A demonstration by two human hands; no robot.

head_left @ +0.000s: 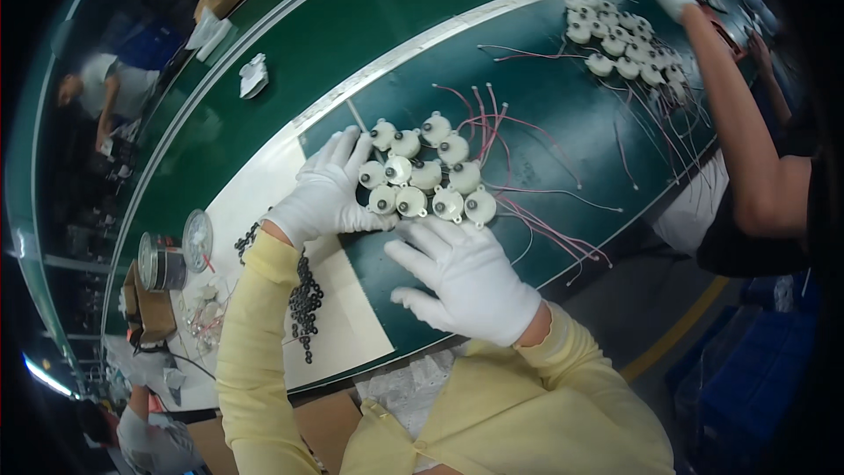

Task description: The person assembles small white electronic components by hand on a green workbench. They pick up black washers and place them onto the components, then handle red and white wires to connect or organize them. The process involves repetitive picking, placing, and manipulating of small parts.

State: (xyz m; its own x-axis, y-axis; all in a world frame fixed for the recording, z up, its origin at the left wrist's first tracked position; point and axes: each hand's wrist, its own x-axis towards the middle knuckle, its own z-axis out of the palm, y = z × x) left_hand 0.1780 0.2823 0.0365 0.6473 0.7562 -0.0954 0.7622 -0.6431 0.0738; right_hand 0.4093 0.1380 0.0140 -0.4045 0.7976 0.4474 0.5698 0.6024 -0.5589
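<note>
A cluster of several small round white motors (pixel 425 176), each with a short dark shaft on top, sits close together on the green tabletop. Thin red and white wires (pixel 514 123) with small white connectors trail from it to the right. Both my hands wear white gloves. My left hand (pixel 330 189) lies along the cluster's left side, fingers stretched out and thumb below the front row. Just in front of the cluster is my right hand (pixel 470 277), its fingers spread and the fingertips beside the nearest motors. I see nothing gripped in either hand.
Black ring-shaped parts (pixel 306 299) lie on white board (pixel 352 317) near my left forearm. More motors (pixel 624 40) stand at the far right beside a co-worker's arm (pixel 734 97). A tin (pixel 161 261) is at left. Beyond a pale rail runs a green belt (pixel 352 44) with a crumpled white packet (pixel 253 76).
</note>
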